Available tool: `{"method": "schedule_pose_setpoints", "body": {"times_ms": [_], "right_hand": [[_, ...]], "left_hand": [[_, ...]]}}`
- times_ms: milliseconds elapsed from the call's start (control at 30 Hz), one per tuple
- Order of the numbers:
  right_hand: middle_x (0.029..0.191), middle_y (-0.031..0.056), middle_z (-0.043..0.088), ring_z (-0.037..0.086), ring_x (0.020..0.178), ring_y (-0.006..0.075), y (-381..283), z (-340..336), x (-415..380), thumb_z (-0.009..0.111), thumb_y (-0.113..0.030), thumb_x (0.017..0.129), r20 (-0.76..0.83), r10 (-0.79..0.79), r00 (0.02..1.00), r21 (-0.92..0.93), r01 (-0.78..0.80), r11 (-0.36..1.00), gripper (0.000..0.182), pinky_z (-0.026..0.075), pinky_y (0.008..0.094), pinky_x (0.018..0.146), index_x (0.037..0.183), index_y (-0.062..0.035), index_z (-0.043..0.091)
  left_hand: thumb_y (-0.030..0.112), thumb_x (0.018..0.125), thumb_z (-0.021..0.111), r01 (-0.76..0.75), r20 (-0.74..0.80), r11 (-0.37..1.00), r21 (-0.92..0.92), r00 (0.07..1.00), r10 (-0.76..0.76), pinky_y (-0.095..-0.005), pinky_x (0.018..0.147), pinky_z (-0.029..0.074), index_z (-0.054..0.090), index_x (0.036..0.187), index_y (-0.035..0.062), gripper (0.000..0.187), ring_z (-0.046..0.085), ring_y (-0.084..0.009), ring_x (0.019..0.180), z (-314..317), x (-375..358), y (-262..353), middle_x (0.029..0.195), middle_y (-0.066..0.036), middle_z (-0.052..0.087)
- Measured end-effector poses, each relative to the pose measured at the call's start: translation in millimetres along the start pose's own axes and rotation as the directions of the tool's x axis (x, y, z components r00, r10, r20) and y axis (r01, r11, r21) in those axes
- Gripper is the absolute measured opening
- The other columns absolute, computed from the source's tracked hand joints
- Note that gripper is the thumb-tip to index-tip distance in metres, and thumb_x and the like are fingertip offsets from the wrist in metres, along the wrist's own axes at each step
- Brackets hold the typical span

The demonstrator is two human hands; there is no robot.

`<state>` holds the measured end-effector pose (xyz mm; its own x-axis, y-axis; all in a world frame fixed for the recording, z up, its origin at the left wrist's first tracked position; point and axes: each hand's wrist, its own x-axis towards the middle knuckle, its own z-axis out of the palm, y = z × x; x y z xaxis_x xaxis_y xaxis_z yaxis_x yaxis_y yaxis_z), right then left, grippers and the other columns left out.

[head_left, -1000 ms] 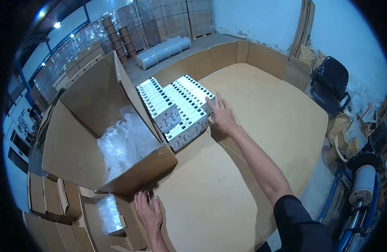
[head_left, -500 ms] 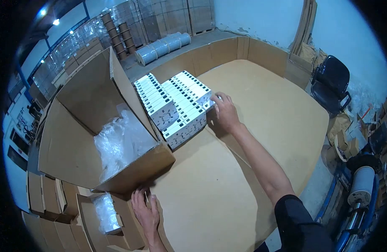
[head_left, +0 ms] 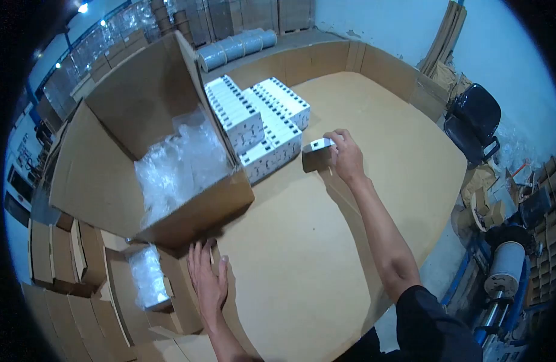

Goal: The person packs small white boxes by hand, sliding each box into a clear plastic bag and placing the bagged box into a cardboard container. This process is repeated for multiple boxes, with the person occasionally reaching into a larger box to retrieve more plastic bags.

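Head view: left hand [head_left: 208, 280] lies palm-down on the desk [head_left: 290, 259], thumb apart from fingers, just beside the open carton [head_left: 199, 208] with clear plastic [head_left: 181, 166] inside. Right hand [head_left: 348, 158] pinches the right end of a white-topped block [head_left: 317, 158]; desk contact unclear. Block is near, but apart from, the stacked white units [head_left: 270, 145].

- Right hand [head_left: 349, 160] sits between two and three o'clock of the view's centre, fingers [head_left: 337, 137] bent in a grip.
- Right forearm [head_left: 381, 223] stretches towards eleven o'clock.
- Left hand [head_left: 206, 283], at seven o'clock, is palm down, fingers extended, thumb [head_left: 223, 265] apart.
- Left forearm [head_left: 223, 338] lies near half past six.
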<state>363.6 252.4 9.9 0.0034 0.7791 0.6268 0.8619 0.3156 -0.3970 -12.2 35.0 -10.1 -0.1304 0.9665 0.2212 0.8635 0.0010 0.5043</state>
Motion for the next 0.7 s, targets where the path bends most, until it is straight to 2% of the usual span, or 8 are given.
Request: {"method": "schedule_pose_setpoints", "body": {"times_ms": [167, 233, 433, 500, 567, 600, 633, 700], "right_hand": [[0.115, 0.0121, 0.062, 0.069, 0.092, 0.0309, -38, -16, -41, 0.064, 0.009, 0.087, -0.003, 0.106, 0.994, 0.092, -0.105, 0.990, 0.034, 0.060, 0.0371, 0.072, 0.114, -0.0108, 0.067], [0.116, 0.0103, 0.062, 0.069, 0.092, 0.0347, -58, -19, -54, 0.064, 0.006, 0.086, -0.012, 0.138, 0.990, 0.158, -0.134, 0.978, 0.034, 0.057, 0.0453, 0.076, 0.114, -0.0140, 0.067], [0.114, 0.0117, 0.062, 0.070, 0.090, 0.0331, -128, -25, -87, 0.064, 0.006, 0.087, 0.068, 0.115, 0.991, 0.259, -0.129, 0.957, 0.033, 0.057, 0.0432, 0.071, 0.114, -0.0114, 0.067], [0.114, 0.0117, 0.062, 0.070, 0.089, 0.0328, -150, -21, -97, 0.065, 0.007, 0.087, 0.084, 0.081, 0.993, 0.284, -0.102, 0.953, 0.033, 0.057, 0.0431, 0.071, 0.114, -0.0110, 0.067], [0.113, 0.0117, 0.062, 0.070, 0.088, 0.0325, -174, -17, -107, 0.065, 0.007, 0.086, 0.103, 0.042, 0.994, 0.317, -0.072, 0.946, 0.033, 0.057, 0.0429, 0.071, 0.114, -0.0106, 0.067], [0.113, 0.0119, 0.062, 0.070, 0.088, 0.0327, -188, -16, -111, 0.065, 0.007, 0.086, 0.143, 0.036, 0.989, 0.349, -0.085, 0.933, 0.032, 0.057, 0.0428, 0.071, 0.114, -0.0103, 0.067], [0.112, 0.0120, 0.062, 0.069, 0.088, 0.0329, -200, -15, -115, 0.066, 0.007, 0.086, 0.185, 0.029, 0.982, 0.381, -0.099, 0.919, 0.032, 0.057, 0.0426, 0.071, 0.114, -0.0099, 0.067], [0.113, 0.0128, 0.062, 0.069, 0.089, 0.0339, -220, -12, -120, 0.066, 0.007, 0.086, 0.229, -0.015, 0.973, 0.410, -0.082, 0.908, 0.031, 0.059, 0.0426, 0.072, 0.113, -0.0094, 0.067]], "left_hand": [[0.020, 0.094, 0.064, -0.041, 0.013, 0.998, -0.044, 0.999, 0.042, -0.0517, 0.119, 0.027, 0.055, 0.138, 0.0066, 0.046, 0.035, -0.0440, 0.142, -7, -4, 2, 0.149, -0.022, 0.046], [0.020, 0.094, 0.064, -0.022, 0.016, 0.998, -0.059, 1.000, 0.023, -0.0507, 0.120, 0.027, 0.056, 0.135, 0.0060, 0.044, 0.035, -0.0428, 0.143, -8, -6, 0, 0.148, -0.021, 0.048], [0.020, 0.096, 0.063, 0.046, 0.072, 0.975, -0.220, 0.997, -0.030, -0.0465, 0.120, 0.029, 0.058, 0.133, 0.0049, 0.040, 0.036, -0.0369, 0.144, -16, -11, -2, 0.146, -0.017, 0.051], [0.020, 0.097, 0.063, 0.030, 0.028, 0.978, -0.207, 0.999, -0.025, -0.0441, 0.117, 0.034, 0.059, 0.131, 0.0043, 0.037, 0.042, -0.0345, 0.140, -18, -11, -2, 0.143, -0.017, 0.053], [0.019, 0.098, 0.062, 0.176, 0.088, 0.899, -0.401, 0.984, -0.154, -0.0432, 0.112, 0.039, 0.059, 0.130, 0.0038, 0.036, 0.050, -0.0341, 0.133, -27, -11, 7, 0.139, -0.018, 0.056], [0.019, 0.099, 0.062, 0.087, -0.015, 0.926, -0.368, 0.995, -0.100, -0.0411, 0.105, 0.046, 0.060, 0.127, 0.0021, 0.033, 0.061, -0.0332, 0.118, -25, -12, 3, 0.125, -0.019, 0.064], [0.019, 0.099, 0.062, 0.105, -0.024, 0.928, -0.358, 0.992, -0.122, -0.0411, 0.105, 0.046, 0.060, 0.127, 0.0021, 0.033, 0.061, -0.0332, 0.118, -23, -12, 1, 0.125, -0.019, 0.064], [0.020, 0.100, 0.061, 0.239, 0.082, 0.761, -0.604, 0.968, -0.239, -0.0390, 0.100, 0.048, 0.060, 0.124, 0.0004, 0.031, 0.065, -0.0313, 0.108, -21, -8, -5, 0.110, -0.017, 0.069]]}}
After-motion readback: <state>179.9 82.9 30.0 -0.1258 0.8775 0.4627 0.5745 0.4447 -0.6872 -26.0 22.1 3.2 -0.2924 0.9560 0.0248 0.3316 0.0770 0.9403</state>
